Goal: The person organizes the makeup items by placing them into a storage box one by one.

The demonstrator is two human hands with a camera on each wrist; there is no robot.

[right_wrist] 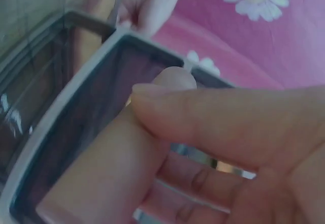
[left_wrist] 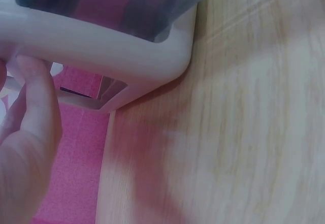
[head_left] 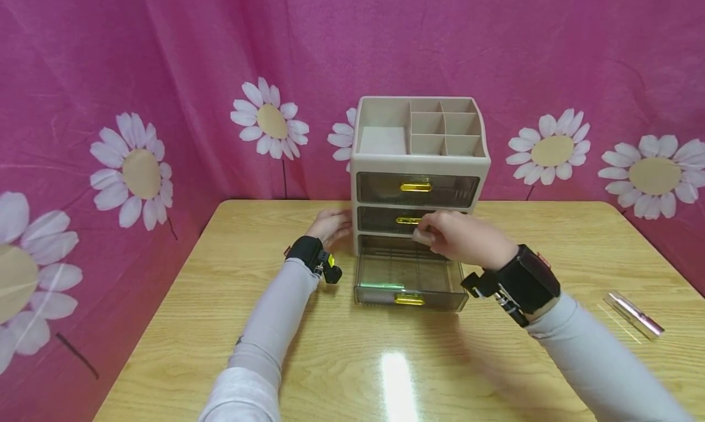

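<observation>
A beige drawer organizer (head_left: pixel 421 162) stands at the table's far side, with three smoky drawers and yellow handles. The bottom drawer (head_left: pixel 432 301) is pulled out, and a slim green item (head_left: pixel 382 285) lies in it. Both upper drawers look closed. My right hand (head_left: pixel 468 237) is at the middle drawer (head_left: pixel 377 220), thumb and index finger pinching its yellow handle (head_left: pixel 406 221); in the right wrist view the fingers (right_wrist: pixel 175 102) hide most of that handle. My left hand (head_left: pixel 330 225) touches the organizer's left side, its fingertips (left_wrist: pixel 33 66) against the beige frame in the left wrist view.
A shiny pink tube (head_left: pixel 634 315) lies on the wooden table (head_left: pixel 209 330) at the right, beside a thin pale stick (head_left: pixel 619 324). Open compartments (head_left: pixel 445 125) top the organizer. A pink flowered curtain (head_left: pixel 418 37) hangs behind the table and on the left.
</observation>
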